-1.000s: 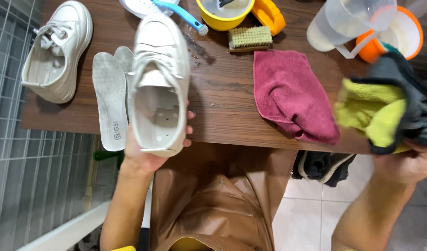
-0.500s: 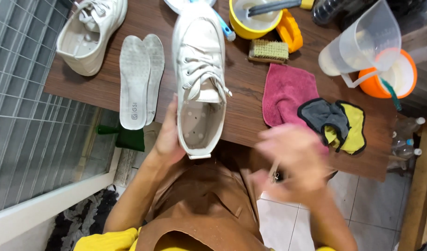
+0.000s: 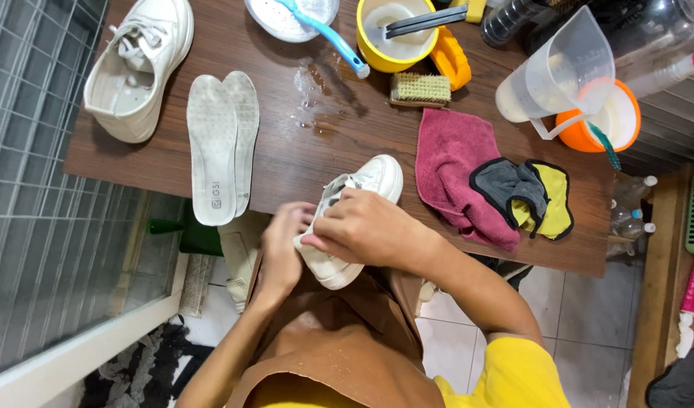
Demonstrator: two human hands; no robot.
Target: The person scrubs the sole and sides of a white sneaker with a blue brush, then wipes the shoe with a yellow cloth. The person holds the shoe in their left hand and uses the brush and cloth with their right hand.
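A white sneaker (image 3: pixel 362 189) is turned on its side at the near edge of the brown wooden table (image 3: pixel 302 143). My left hand (image 3: pixel 283 245) grips it near the heel from the left. My right hand (image 3: pixel 370 227) lies over its laces and upper, covering most of the shoe. A second white sneaker (image 3: pixel 135 68) rests at the far left of the table. Two white insoles (image 3: pixel 220 143) lie side by side between the shoes.
A pink cloth (image 3: pixel 460 166) and a grey-and-yellow cloth (image 3: pixel 532 193) lie to the right. Farther back stand a scrub brush (image 3: pixel 419 88), a yellow bowl (image 3: pixel 392 34), a bowl with a blue toothbrush (image 3: pixel 317 26), a clear jug (image 3: pixel 562 72) and an orange bowl (image 3: pixel 608 117).
The sneaker has been pulled nearer and tipped onto its side. My right hand, which had dropped the grey-and-yellow cloth on the pink one, has come onto the shoe.
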